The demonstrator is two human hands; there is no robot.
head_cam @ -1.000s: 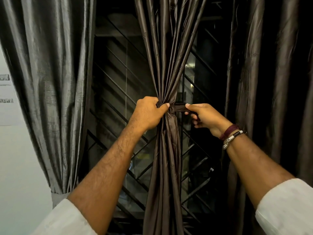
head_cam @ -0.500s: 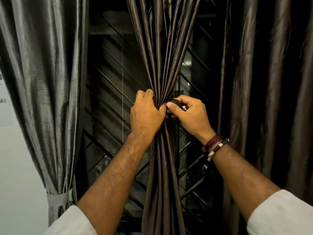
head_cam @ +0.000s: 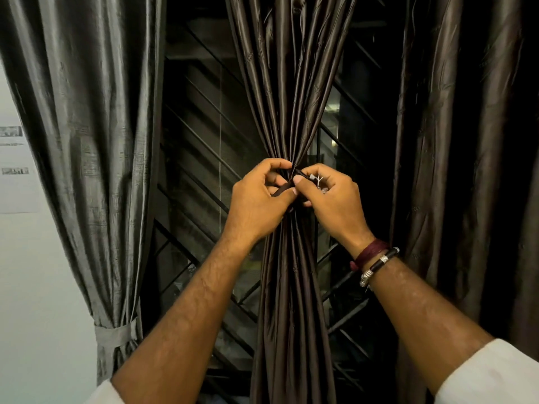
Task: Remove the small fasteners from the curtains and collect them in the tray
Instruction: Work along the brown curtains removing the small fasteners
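Left hand: the left hand is raised to the gathered waist of the middle curtain, wrist below, fingers curled; its thumb and forefinger pinch the dark band.
Right hand: the right hand is at the same height, just beside the left one and touching it at the thumbs; its thumb presses on the band and the fingers are curled around the band's other end. Some pale threads show between these fingers.
Wrist: two bracelets, one dark red and one black with silver pieces, sit on the right wrist.
Change: one second ago the right hand held the band pulled out to the right, apart from the left hand; half a second ago it came to the bundle; now both hands are together in front and both pinch the band.
Band: a narrow dark brown strip, same colour as the curtain, at the place where the folds are drawn tight. If it has a clip or knot, I cannot tell.
Left curtain: a grey curtain hangs at the left, tied low by its own grey band.
Behind: a window grille with slanted bars.
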